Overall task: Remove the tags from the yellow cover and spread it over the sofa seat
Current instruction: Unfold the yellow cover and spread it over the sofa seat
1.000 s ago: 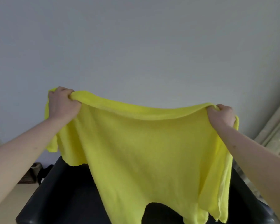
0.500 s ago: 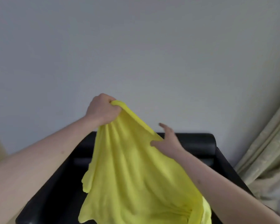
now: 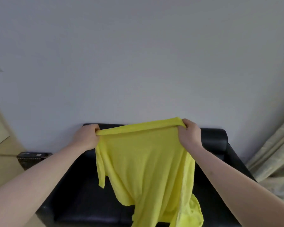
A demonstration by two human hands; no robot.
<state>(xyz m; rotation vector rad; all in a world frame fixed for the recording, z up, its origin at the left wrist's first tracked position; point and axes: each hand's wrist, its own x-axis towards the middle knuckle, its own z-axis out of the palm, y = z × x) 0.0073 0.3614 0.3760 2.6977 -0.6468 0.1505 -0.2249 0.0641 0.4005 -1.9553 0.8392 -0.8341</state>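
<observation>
So both hands are up in front of the black leather sofa [image 3: 216, 140], holding the yellow cover [image 3: 144, 163] by its top edge. The left hand [image 3: 86, 138] has its fingers curled tight round the left end of that edge, which is bunched into a rolled strip. The right hand [image 3: 189, 135] has the same kind of grip on the right end, fingers wrapped over the fold, and it sits a bit higher than the left. The edge is pulled fairly taut between the two.

The rest of the cover hangs down loose in front of the backrest and over the sofa seat [image 3: 88, 205], with ragged lower edges. Can't tell if it touches the cushion.

Pale curtain [image 3: 275, 163] off to the right, grey wall [image 3: 138, 63] behind.
</observation>
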